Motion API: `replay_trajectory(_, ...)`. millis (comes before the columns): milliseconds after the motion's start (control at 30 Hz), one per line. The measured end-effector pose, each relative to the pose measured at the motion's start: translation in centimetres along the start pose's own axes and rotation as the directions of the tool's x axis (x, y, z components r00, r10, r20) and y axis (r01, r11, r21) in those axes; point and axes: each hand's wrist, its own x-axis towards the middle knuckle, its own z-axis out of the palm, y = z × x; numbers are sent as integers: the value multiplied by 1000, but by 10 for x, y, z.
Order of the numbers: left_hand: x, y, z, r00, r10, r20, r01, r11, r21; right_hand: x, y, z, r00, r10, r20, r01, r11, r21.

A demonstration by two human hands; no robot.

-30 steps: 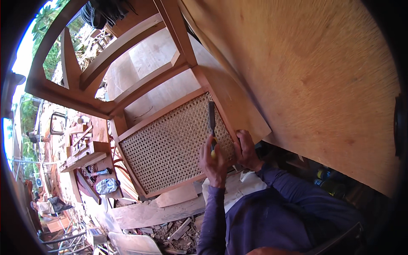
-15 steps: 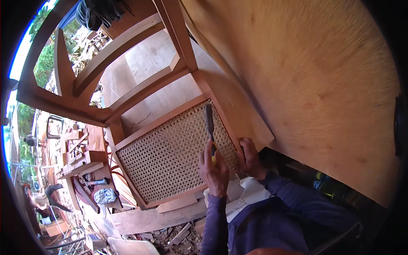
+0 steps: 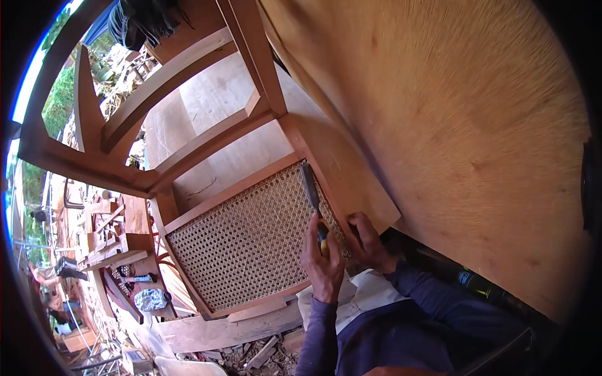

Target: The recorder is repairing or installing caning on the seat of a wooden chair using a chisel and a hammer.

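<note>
My left hand [image 3: 323,266] is closed round the yellow and black handle [image 3: 323,238] of a flat, dark-bladed tool like a chisel [image 3: 310,187]. Its blade lies over the woven cane panel [image 3: 238,244], with the tip at the panel's upper right corner against the inner edge of the reddish wooden frame [image 3: 210,212]. Just right of it, my right hand [image 3: 367,241] grips the frame's right side near the lower corner, fingers curled over it. The panel is part of a wooden chair [image 3: 257,66] whose open rails and legs rise beyond it.
A large plywood sheet [image 3: 470,113] fills the right side. Pale boards [image 3: 200,94] lie behind the chair. At left are wood offcuts [image 3: 116,244], a hammer-like tool [image 3: 141,277], a crumpled silvery item [image 3: 150,299] and a person [image 3: 47,282]. Dark stringy material [image 3: 138,25] hangs at the top.
The view has shifted, so the chair appears lower. The tool's tip has come closer to the panel's upper corner edge. My left hand still holds the tool; my right still grips the frame.
</note>
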Motion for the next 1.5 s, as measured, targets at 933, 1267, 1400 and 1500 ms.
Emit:
replay_trajectory(933,-21,10,38,983,-47,-176,-18,936,-352,-4,-49,15,987,78,137,-133,879,459)
replay_trajectory(1267,-38,33,62,976,-214,-49,156,834,-530,-24,-21,25,907,121,403,-163,-781,602)
replay_trajectory(1400,-41,48,54,953,-302,26,235,682,-692,-2,-77,21,885,236,402,167,-965,200)
replay_trajectory(1500,-43,38,51,960,-277,34,217,664,-715,6,-120,16,843,310,439,403,-905,-136)
